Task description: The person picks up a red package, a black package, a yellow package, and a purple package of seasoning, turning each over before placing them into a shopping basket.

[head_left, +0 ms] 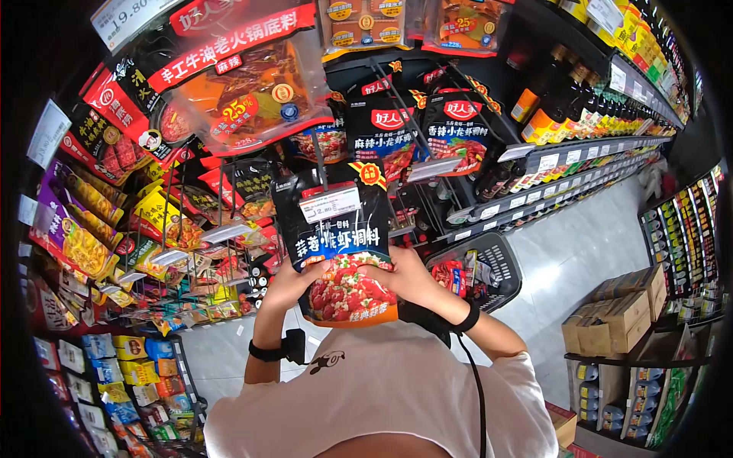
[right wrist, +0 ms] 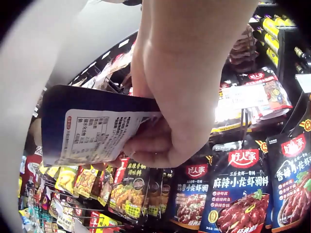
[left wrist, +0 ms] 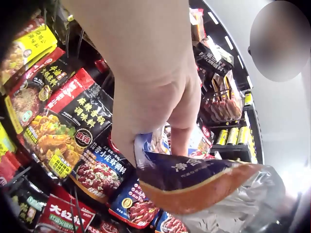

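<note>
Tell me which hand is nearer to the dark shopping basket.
Right. In the head view, the right hand holds the pouch by the edge facing the basket; the left hand holds the opposite edge, farther from it.

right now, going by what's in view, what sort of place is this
Most likely a supermarket's seasoning aisle: crayfish seasoning packets hang on display hooks, price labels line the shelf edges beside sauce bottles, and a shopping basket holds goods.
</note>
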`<action>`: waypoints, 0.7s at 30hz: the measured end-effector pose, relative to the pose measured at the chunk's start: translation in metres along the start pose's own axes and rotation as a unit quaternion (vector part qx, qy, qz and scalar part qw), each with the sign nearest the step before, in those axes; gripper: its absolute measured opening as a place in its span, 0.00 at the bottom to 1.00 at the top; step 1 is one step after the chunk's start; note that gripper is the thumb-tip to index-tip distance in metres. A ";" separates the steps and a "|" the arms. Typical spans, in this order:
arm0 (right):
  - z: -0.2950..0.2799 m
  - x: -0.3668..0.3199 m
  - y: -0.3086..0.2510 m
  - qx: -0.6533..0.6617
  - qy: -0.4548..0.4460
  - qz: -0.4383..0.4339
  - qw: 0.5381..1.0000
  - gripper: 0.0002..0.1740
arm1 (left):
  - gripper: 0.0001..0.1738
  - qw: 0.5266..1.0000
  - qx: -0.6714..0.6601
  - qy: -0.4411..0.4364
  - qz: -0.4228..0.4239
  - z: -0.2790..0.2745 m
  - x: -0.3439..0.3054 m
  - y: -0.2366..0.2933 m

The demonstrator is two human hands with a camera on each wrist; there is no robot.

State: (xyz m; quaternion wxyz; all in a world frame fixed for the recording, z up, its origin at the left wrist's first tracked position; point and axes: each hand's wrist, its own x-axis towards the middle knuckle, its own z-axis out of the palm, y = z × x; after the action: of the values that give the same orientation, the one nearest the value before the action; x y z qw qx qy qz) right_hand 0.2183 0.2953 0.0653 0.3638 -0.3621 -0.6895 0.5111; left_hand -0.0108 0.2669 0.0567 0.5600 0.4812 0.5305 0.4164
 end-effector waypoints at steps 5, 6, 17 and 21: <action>-0.011 -0.016 -0.008 -0.030 -0.026 -0.006 0.999 0.16 | 0.17 1.000 -0.022 0.013 -0.008 0.012 -0.012 0.001; -0.014 -0.020 -0.008 -0.036 -0.029 -0.013 0.999 0.16 | 0.17 1.000 -0.021 0.019 -0.001 0.016 -0.014 0.000; -0.104 -0.090 0.014 -0.112 -0.074 -0.044 0.990 0.14 | 0.20 0.998 -0.002 -0.021 -0.057 0.113 -0.014 -0.012; -0.149 -0.130 0.032 -0.103 -0.034 -0.045 0.993 0.12 | 0.14 0.997 0.028 -0.046 -0.055 0.177 -0.002 0.001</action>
State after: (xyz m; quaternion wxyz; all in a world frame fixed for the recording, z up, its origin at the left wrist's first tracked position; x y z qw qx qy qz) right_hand 0.4139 0.2541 0.0493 0.3231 -0.3489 -0.7661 0.4323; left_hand 0.1653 0.2477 0.0533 0.5920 0.4854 0.5412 0.3480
